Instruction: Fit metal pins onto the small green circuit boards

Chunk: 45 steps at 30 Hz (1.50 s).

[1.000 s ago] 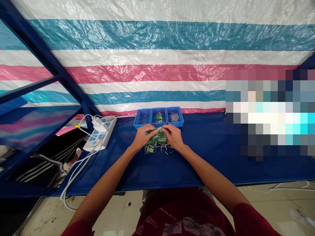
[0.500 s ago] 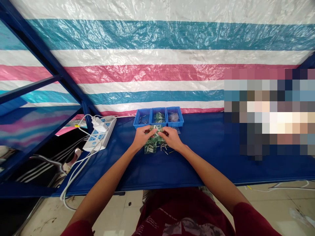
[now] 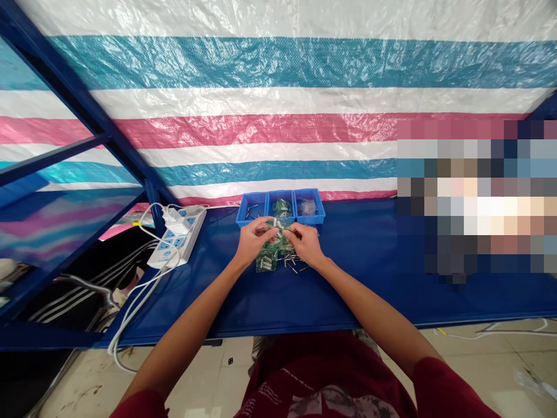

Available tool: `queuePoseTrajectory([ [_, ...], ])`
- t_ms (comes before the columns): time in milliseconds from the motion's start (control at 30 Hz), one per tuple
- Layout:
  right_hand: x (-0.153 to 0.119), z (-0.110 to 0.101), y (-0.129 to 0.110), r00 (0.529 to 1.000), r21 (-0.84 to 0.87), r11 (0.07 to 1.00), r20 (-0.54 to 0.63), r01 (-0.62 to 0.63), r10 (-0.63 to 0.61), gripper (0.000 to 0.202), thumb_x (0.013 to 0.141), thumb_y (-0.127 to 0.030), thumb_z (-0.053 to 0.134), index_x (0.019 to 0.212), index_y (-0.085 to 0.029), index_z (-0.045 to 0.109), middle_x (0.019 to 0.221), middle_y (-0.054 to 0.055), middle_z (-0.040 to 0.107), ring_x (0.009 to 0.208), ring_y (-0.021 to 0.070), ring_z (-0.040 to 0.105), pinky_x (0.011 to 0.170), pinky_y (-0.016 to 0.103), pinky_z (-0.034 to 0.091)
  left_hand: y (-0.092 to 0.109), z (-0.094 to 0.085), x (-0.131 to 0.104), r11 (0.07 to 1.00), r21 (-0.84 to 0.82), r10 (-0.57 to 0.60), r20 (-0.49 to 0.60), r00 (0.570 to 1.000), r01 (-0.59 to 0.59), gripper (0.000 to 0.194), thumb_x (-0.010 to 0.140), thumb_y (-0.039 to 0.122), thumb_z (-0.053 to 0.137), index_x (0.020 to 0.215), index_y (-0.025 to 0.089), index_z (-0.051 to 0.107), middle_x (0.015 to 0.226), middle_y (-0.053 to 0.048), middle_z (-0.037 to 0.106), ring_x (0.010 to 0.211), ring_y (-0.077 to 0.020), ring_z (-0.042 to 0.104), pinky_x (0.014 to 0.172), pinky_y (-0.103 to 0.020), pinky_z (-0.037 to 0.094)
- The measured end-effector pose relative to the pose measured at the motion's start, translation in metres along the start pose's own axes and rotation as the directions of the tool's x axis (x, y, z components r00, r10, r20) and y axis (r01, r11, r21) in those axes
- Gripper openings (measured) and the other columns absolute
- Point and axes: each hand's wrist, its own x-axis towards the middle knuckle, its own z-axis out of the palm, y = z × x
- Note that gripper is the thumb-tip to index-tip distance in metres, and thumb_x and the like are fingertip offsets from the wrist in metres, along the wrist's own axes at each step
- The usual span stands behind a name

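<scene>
My left hand [image 3: 252, 242] and my right hand [image 3: 308, 244] are close together over the blue table, thumbs and fingers pinched on a small green-tinted clear plastic bag [image 3: 278, 224]. Whitish pieces show inside it; the fingers hide part of the bag. Below my hands lies another green-tinted plastic bag [image 3: 266, 262] with pale rod-like pieces in it. To its right are several loose thin metal pins [image 3: 292, 265], some under my right hand. Just beyond my hands stand three blue bins: a left bin [image 3: 241, 222] with a few pins, a middle bin [image 3: 281, 193] with green bags, and a right bin [image 3: 312, 220] with clear bags.
A white power strip [image 3: 187, 247] with a plug and looping white cables [image 3: 130, 307] lies on the left of the blue table [image 3: 361, 284]. Blue metal frame bars [image 3: 87, 87] rise at the left. Striped plastic sheeting [image 3: 261, 128] hangs behind. A pixelated area covers the right.
Both hands have risen slightly with the bag between them, and the right fingers have shifted a little. The bins, the other bag and the loose pins stay where they were.
</scene>
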Motion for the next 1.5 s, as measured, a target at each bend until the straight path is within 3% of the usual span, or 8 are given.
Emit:
queuePoseTrajectory([
  [367, 0.005, 0.002, 0.007, 0.967, 0.373, 0.893, 0.061, -0.251, 0.246, 0.034, 0.084, -0.055, 0.055, 0.081, -0.021, 0.06, 0.059, -0.001, 0.06, 0.047, 0.0137, 0.054, 0.048, 0.027, 0.046, -0.008, 0.002, 0.006, 0.97, -0.182, -0.166, -0.004, 0.986, 0.162, 0.045, 0.065, 0.044, 0.08, 0.094, 0.013, 0.062, 0.063, -0.003, 0.069, 0.054, -0.0194, 0.066, 0.048, -0.027, 0.049],
  [567, 0.008, 0.003, 0.007, 0.917, 0.491, 0.775, 0.209, -0.399, 0.339, 0.033, 0.073, -0.051, 0.068, 0.072, -0.02, 0.058, 0.061, 0.0, 0.064, 0.044, 0.0127, 0.056, 0.043, 0.026, 0.047, -0.009, 0.002, 0.008, 0.945, -0.255, -0.213, -0.005, 0.977, 0.205, 0.05, 0.062, 0.042, 0.083, 0.097, 0.013, 0.062, 0.063, -0.003, 0.07, 0.06, -0.0226, 0.07, 0.049, -0.027, 0.049],
  [833, 0.009, -0.004, 0.009, 0.926, 0.447, 0.845, -0.087, -0.293, 0.367, 0.026, 0.08, -0.042, 0.057, 0.076, -0.018, 0.065, 0.055, -0.003, 0.057, 0.041, 0.0099, 0.05, 0.041, 0.022, 0.04, -0.009, 0.0, 0.027, 0.918, -0.288, -0.318, -0.129, 0.939, 0.271, 0.045, 0.063, 0.034, 0.083, 0.095, 0.011, 0.06, 0.068, -0.005, 0.07, 0.057, -0.0183, 0.069, 0.048, -0.022, 0.049],
  [1000, 0.008, -0.003, 0.009, 0.934, 0.394, 0.873, -0.089, -0.286, 0.346, 0.025, 0.081, -0.042, 0.055, 0.077, -0.019, 0.065, 0.056, -0.003, 0.057, 0.043, 0.0101, 0.05, 0.043, 0.023, 0.041, -0.003, -0.002, 0.045, 0.904, -0.243, -0.37, -0.037, 0.928, 0.351, 0.061, 0.073, 0.028, 0.077, 0.126, 0.016, 0.051, 0.097, -0.011, 0.071, 0.067, -0.0182, 0.072, 0.057, -0.025, 0.055],
  [1100, 0.007, -0.004, 0.009, 0.939, 0.365, 0.89, -0.098, -0.273, 0.329, 0.025, 0.082, -0.041, 0.054, 0.077, -0.019, 0.065, 0.057, -0.003, 0.057, 0.044, 0.0104, 0.051, 0.045, 0.023, 0.041, -0.003, -0.006, 0.04, 0.97, -0.031, -0.244, -0.076, 0.967, 0.243, 0.063, 0.074, 0.029, 0.074, 0.131, 0.02, 0.048, 0.121, -0.015, 0.063, 0.061, -0.0155, 0.069, 0.053, -0.027, 0.054],
  [1167, 0.007, -0.005, 0.008, 0.942, 0.344, 0.9, -0.105, -0.267, 0.32, 0.025, 0.083, -0.041, 0.054, 0.077, -0.019, 0.065, 0.058, -0.003, 0.057, 0.044, 0.0105, 0.051, 0.045, 0.023, 0.042, -0.006, -0.009, 0.03, 0.972, 0.205, -0.105, -0.044, 0.993, 0.112, 0.044, 0.077, 0.031, 0.071, 0.118, 0.019, 0.059, 0.115, -0.011, 0.066, 0.061, -0.015, 0.066, 0.054, -0.028, 0.053],
  [1333, 0.006, -0.005, 0.01, 0.954, 0.285, 0.927, -0.102, -0.243, 0.282, 0.027, 0.085, -0.042, 0.052, 0.078, -0.019, 0.066, 0.058, -0.002, 0.058, 0.046, 0.0108, 0.052, 0.048, 0.023, 0.042, -0.017, -0.009, 0.011, 0.707, 0.674, 0.091, 0.217, 0.972, -0.216, 0.017, 0.084, 0.032, 0.062, 0.091, 0.019, 0.071, 0.092, -0.006, 0.07, 0.078, -0.0202, 0.064, 0.075, -0.033, 0.051],
  [1500, 0.004, -0.004, 0.008, 0.969, 0.239, 0.95, -0.096, -0.199, 0.228, 0.028, 0.087, -0.043, 0.051, 0.081, -0.02, 0.067, 0.059, -0.002, 0.058, 0.048, 0.0116, 0.053, 0.05, 0.024, 0.043, -0.026, -0.007, 0.011, 0.553, 0.774, 0.142, 0.275, 0.951, -0.307, 0.018, 0.088, 0.028, 0.056, 0.091, 0.02, 0.072, 0.1, -0.007, 0.07, 0.094, -0.0237, 0.063, 0.079, -0.032, 0.049],
])
